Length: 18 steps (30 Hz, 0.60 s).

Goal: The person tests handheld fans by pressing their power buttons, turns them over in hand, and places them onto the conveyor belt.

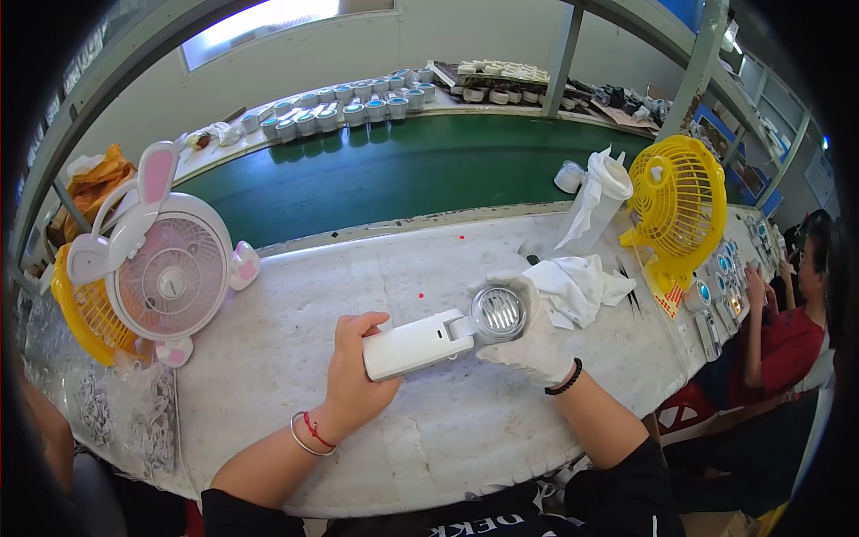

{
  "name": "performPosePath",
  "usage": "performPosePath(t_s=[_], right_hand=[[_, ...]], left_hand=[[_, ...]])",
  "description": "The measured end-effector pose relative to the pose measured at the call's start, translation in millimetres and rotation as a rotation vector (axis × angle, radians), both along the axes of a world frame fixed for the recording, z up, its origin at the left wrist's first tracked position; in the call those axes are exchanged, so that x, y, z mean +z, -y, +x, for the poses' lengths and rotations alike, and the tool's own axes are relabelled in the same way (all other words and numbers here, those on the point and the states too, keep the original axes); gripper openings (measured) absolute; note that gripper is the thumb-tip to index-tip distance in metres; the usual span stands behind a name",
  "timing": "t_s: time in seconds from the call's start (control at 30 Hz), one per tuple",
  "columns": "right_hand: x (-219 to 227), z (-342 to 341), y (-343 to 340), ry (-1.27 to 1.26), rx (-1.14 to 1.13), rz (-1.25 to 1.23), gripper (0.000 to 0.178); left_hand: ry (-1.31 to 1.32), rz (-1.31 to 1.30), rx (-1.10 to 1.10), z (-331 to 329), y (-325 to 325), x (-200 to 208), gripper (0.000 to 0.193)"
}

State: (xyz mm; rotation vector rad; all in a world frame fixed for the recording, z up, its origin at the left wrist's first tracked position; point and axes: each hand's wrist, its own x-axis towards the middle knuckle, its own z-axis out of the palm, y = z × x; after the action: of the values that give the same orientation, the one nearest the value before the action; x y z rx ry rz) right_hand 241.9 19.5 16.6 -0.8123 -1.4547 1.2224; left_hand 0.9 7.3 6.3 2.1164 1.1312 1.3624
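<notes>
What looks like a white handheld fan (416, 345), with a long flat handle and a hinged round head under a shiny clear cover, lies across both my hands above the table. Bare fingers of my left hand (353, 367) wrap the handle's end. My right hand (537, 336), in a white glove, cups the round head from its right side. Just beyond the right hand a crumpled white cloth (577, 288) rests on the table, and beside it are tweezers (630, 288).
A rabbit-shaped fan (170, 277) and a yellow fan (89, 309) stand left, above bagged parts (125, 412). At right are a white roll (598, 201), another yellow fan (677, 206) and a co-worker (787, 327). A green conveyor belt (403, 170) runs behind, past several blue-topped round units (353, 112).
</notes>
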Motion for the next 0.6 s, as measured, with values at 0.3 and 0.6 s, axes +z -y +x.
performPosePath(t_s=[0.3, 0.6], right_hand=[[-3.9, -2.9, 1.5, 0.064, -0.067, 0.073, 0.079], [3.4, -2.0, 4.1, -0.025, -0.115, -0.162, 0.079]], left_hand=[[-0.041, 0.018, -0.016, -0.9, -0.9, 2.6, 0.061], [-0.193, 0.257, -0.087, -1.4, 2.9, 13.3, 0.036]])
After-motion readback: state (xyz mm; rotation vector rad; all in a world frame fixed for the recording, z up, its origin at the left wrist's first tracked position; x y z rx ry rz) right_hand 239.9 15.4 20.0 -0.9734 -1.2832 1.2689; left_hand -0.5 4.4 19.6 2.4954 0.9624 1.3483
